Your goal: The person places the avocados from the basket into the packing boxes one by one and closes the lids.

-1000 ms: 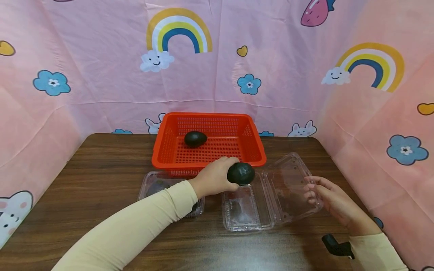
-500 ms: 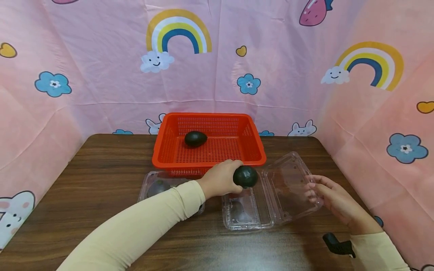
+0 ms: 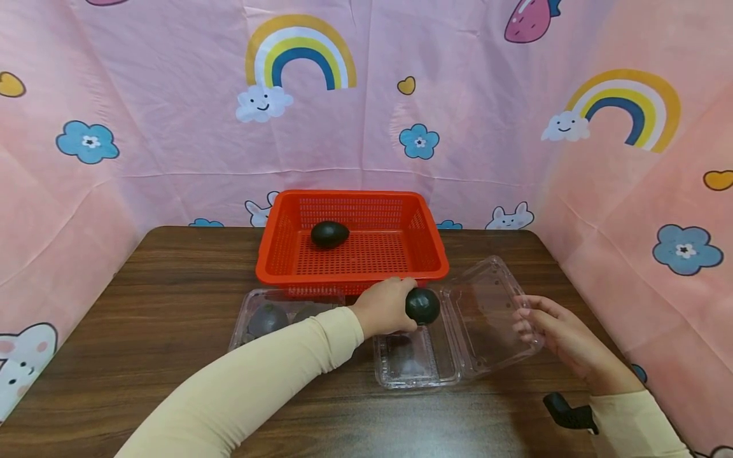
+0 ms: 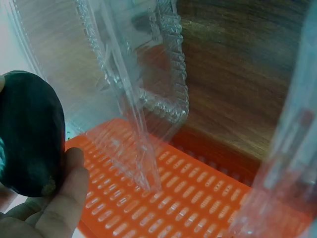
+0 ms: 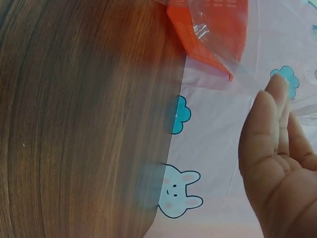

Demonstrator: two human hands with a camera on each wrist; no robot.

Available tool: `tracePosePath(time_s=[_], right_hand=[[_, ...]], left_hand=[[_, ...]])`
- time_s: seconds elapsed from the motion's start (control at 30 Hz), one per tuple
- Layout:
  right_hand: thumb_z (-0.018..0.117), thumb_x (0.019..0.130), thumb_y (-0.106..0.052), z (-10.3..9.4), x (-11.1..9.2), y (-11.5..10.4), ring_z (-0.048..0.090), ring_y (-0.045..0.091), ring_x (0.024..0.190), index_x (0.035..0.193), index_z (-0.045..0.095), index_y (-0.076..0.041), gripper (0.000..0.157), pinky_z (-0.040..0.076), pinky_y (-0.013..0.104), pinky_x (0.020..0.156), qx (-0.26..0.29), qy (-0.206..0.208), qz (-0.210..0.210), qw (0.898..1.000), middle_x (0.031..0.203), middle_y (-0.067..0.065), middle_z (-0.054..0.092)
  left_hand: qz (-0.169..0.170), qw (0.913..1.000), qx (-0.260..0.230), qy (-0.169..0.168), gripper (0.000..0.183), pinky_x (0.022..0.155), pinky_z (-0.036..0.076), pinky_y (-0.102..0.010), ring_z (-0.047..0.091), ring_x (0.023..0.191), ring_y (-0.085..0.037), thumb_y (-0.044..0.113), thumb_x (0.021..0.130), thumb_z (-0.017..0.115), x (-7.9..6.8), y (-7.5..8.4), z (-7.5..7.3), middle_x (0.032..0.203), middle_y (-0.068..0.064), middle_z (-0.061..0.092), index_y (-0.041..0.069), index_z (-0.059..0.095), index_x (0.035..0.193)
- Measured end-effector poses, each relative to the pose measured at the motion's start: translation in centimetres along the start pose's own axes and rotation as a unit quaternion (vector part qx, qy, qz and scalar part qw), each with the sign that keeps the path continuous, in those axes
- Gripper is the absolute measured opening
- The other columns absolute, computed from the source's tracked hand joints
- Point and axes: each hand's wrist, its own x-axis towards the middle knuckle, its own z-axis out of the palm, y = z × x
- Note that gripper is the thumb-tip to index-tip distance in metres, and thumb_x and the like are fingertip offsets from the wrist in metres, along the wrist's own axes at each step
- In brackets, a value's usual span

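Observation:
A dark green avocado point(image 3: 422, 306) is in my left hand point(image 3: 385, 308), which grips it above the far part of a clear plastic clamshell box point(image 3: 408, 372). The left wrist view shows the same avocado point(image 4: 30, 134) with fingers point(image 4: 67, 203) curled under its side. The box's hinged lid point(image 3: 487, 327) is folded out to the right and tilted up. At the lid's outer edge, my right hand point(image 3: 561, 337) pinches the clear plastic between thumb and fingers. In the right wrist view, part of the transparent lid point(image 5: 210, 34) stretches from above toward the fingertips.
Behind the boxes stands a red-orange plastic basket point(image 3: 352, 280) with one avocado point(image 3: 329, 235) inside. A second clear clamshell point(image 3: 243, 318) with avocados point(image 3: 268, 319) sits left, partly hidden by my left sleeve point(image 3: 275, 375). A printed pink cloth point(image 3: 366, 146) closes off the table's back and sides.
My left hand has moved right and slightly nearer with the avocado, farther over the open box. The right hand and the lid have stayed nearly still.

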Motion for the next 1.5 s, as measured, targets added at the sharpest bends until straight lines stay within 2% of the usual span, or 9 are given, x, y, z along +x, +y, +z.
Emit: tracePosePath(time_s=[0.27, 0.63, 0.97, 1.17, 1.4, 1.5], right_hand=[[0.042, 0.104, -0.013, -0.1, 0.1, 0.1, 0.061, 0.010, 0.090, 0.125, 0.049, -0.017, 0.022, 0.053, 0.024, 0.074, 0.002, 0.006, 0.005, 1.000, 0.103, -0.004, 0.059], [0.042, 0.104, -0.015, -0.2, 0.2, 0.0, 0.060, 0.009, 0.092, 0.132, 0.042, -0.005, 0.030, 0.053, 0.024, 0.075, -0.011, 0.011, 0.013, 1.000, 0.106, -0.004, 0.058], [0.042, 0.104, -0.014, -0.5, 0.1, 0.2, 0.060, 0.010, 0.090, 0.131, 0.042, -0.007, 0.028, 0.052, 0.024, 0.074, -0.006, 0.009, 0.013, 1.000, 0.106, -0.004, 0.060], [0.043, 0.103, -0.013, -0.5, 0.1, 0.2, 0.061, 0.010, 0.090, 0.130, 0.043, -0.008, 0.027, 0.052, 0.024, 0.075, -0.007, 0.013, 0.015, 1.000, 0.108, -0.004, 0.060], [0.044, 0.103, -0.013, -0.4, 0.2, 0.0, 0.061, 0.009, 0.091, 0.140, 0.028, 0.009, 0.046, 0.052, 0.023, 0.075, -0.018, 0.024, 0.028, 0.999, 0.110, -0.006, 0.058], [0.044, 0.103, -0.014, -0.4, 0.2, -0.1, 0.061, 0.009, 0.091, 0.142, 0.023, 0.012, 0.051, 0.053, 0.023, 0.075, -0.028, 0.026, 0.034, 0.999, 0.111, -0.006, 0.057]], left_hand=[[-0.015, 0.9998, 0.006, -0.007, 0.056, 0.068, 0.049, -0.028, 0.056, 0.083, -0.016, 0.022, 0.074, 0.080, 0.4, 0.2, 0.6, 0.100, -0.005, 0.062, 0.009, 0.057, 0.123], [-0.036, 0.9992, 0.015, -0.008, 0.062, 0.073, 0.052, -0.032, 0.060, 0.087, -0.018, 0.024, 0.074, 0.081, 1.1, 0.0, 1.0, 0.105, -0.007, 0.064, 0.008, 0.056, 0.128], [-0.041, 0.9975, 0.054, -0.021, 0.063, 0.072, 0.053, -0.034, 0.062, 0.091, -0.020, 0.025, 0.072, 0.082, 1.4, 0.0, 1.9, 0.108, -0.007, 0.065, 0.009, 0.057, 0.127], [-0.053, 0.9968, 0.055, -0.022, 0.064, 0.073, 0.053, -0.035, 0.062, 0.093, -0.021, 0.025, 0.073, 0.082, 1.7, -0.2, 2.5, 0.108, -0.008, 0.065, 0.009, 0.056, 0.129], [-0.063, 0.9969, 0.037, -0.027, 0.067, 0.074, 0.053, -0.035, 0.062, 0.096, -0.022, 0.025, 0.075, 0.080, 1.9, -0.7, 2.8, 0.115, -0.009, 0.064, 0.009, 0.053, 0.135], [-0.069, 0.9967, 0.032, -0.027, 0.068, 0.075, 0.053, -0.036, 0.063, 0.098, -0.023, 0.025, 0.076, 0.080, 1.9, -0.8, 2.9, 0.118, -0.009, 0.064, 0.009, 0.052, 0.135]])
